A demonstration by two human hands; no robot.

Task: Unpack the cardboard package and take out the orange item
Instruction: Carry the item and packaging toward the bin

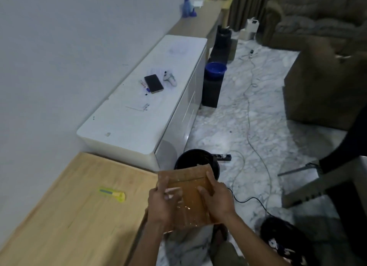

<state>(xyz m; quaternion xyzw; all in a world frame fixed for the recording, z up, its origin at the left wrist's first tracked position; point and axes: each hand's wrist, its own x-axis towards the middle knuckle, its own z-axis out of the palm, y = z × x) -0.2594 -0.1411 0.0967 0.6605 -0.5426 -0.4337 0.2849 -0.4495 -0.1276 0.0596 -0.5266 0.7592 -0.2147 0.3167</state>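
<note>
Brown cardboard package (188, 194) is being held up past the edge of the wooden table (65, 216), over a black bin (195, 160); the left hand (162, 204) and right hand (216, 200) are gripping its two sides with fingers curled; a yellow cutter (113, 194) is lying on the table.

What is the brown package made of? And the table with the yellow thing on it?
The package looks like brown cardboard wrapped in shiny clear tape, since it glints near the bottom. The table looks like pale wood or a wood-look laminate, with faint grain lines.
</note>
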